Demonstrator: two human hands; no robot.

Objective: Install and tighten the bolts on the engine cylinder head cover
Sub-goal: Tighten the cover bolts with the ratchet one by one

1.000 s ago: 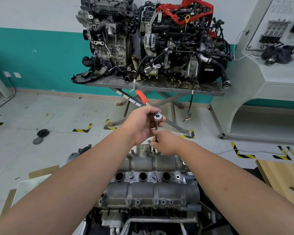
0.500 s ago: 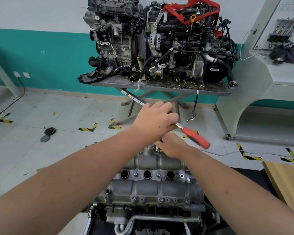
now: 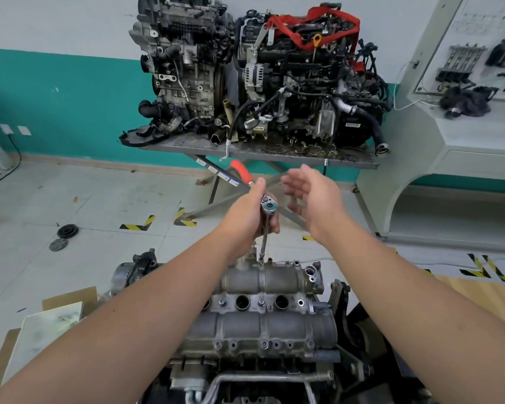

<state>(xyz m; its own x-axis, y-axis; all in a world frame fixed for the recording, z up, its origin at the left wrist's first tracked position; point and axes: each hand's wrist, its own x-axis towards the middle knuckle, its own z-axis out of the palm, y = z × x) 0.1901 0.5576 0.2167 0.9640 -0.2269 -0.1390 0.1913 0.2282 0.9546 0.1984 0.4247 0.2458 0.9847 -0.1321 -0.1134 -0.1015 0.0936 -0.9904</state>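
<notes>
Fingers of the left hand wrap the chrome head of the red-handled steel ratchet wrench, its handle pointing to 11 o'clock; the right hand, at 3 o'clock of it, hangs spread and empty. A slim extension bar drops to a bolt on the far edge of the grey cast-aluminium cylinder head cover, though the socket's seating looks unclear. Best practice: keep the bar upright, steady the head, swing in short arcs.
</notes>
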